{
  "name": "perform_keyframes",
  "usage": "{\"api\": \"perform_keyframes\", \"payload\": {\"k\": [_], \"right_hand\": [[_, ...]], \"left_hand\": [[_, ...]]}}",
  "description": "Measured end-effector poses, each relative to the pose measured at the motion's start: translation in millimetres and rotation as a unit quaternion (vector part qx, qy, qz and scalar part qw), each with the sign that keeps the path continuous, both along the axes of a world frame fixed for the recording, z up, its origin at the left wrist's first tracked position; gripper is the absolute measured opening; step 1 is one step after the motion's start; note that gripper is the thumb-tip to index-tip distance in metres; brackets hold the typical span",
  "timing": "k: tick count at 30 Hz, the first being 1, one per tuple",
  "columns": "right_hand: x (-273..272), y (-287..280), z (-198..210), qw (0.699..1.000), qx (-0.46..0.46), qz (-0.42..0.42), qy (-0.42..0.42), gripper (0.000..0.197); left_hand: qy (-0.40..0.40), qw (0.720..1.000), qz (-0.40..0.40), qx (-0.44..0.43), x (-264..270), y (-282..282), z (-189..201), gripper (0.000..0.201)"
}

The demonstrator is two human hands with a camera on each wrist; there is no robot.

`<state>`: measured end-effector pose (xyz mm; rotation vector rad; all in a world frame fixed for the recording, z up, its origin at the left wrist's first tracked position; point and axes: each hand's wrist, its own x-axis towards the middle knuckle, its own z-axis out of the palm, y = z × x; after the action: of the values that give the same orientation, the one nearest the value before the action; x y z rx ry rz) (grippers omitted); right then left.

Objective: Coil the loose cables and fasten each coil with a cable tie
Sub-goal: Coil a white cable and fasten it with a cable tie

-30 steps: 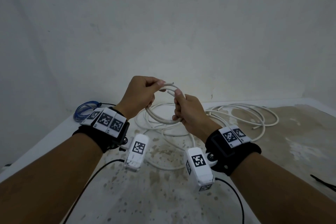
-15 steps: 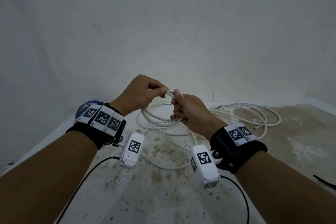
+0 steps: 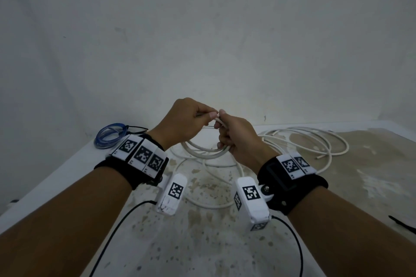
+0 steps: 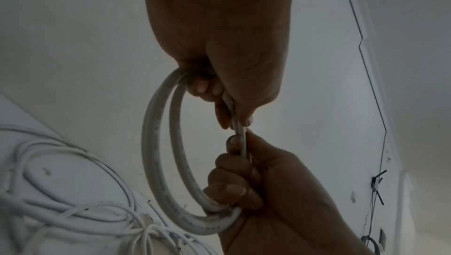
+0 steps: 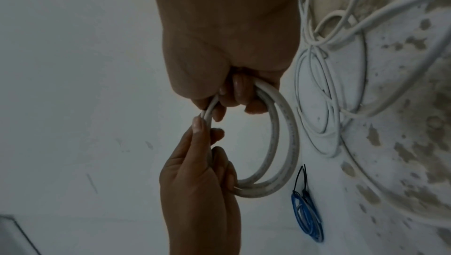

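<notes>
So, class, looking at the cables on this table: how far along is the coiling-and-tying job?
Done: the blue coil lies tied with a black tie at the table's far left corner. In hand: the left hand and right hand both grip a small white coil, with no tie on it yet. Left: the loose white cables on the table, still uncoiled.

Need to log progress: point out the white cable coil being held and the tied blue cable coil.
white cable coil [image 4: 156, 143]: left wrist view, outer loop's left arc.
tied blue cable coil [image 3: 108, 136]: head view, ring's near strands.
</notes>
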<state>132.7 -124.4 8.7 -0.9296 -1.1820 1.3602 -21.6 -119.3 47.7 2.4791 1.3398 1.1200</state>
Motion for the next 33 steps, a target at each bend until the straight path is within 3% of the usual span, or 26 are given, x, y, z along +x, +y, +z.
{"api": "perform_keyframes", "payload": {"k": [6,9,11,15,20,24,26,30,33], "right_hand": [[-1.8,3.6,3.3,0.999,0.022,-0.015,-0.017,0.045],[0.6,5.5,3.8,0.991,-0.03,0.029,0.125,0.053],[3.6,6.0,3.1,0.975,-0.066,0.074,0.199,0.048],[7.3,5.6,-2.6,0.965,-0.078,0.099,0.232,0.038],[12.5,8.4,-4.5,0.972,-0.066,0.101,0.201,0.037],[11.0,7.6,1.3,0.993,-0.044,0.057,0.092,0.046],[10.4,6.7,2.9,0.998,-0.022,0.019,0.052,0.041],[11.4,6.5,2.5,0.999,-0.003,-0.004,0.039,0.04],[13.5,5.3,0.5,0.999,-0.006,-0.012,0.032,0.04]], "left_hand": [[-0.022,1.0,-0.012,0.001,4.8,1.5,-5.1,0.017],[-0.132,0.991,0.007,0.003,4.4,5.4,-5.4,0.015],[-0.203,0.978,0.039,0.006,3.3,6.9,-4.6,0.015],[-0.224,0.973,0.048,-0.008,6.5,5.1,-3.5,0.017],[-0.208,0.977,0.044,-0.022,6.5,5.2,-4.3,0.019],[-0.124,0.991,0.035,-0.018,11.2,5.3,-7.4,0.018],[-0.127,0.991,0.025,-0.033,13.8,5.5,-7.6,0.018],[-0.172,0.983,0.038,-0.052,16.6,4.5,-9.6,0.016],[-0.161,0.984,0.043,-0.055,17.8,4.1,-11.3,0.014]]}}
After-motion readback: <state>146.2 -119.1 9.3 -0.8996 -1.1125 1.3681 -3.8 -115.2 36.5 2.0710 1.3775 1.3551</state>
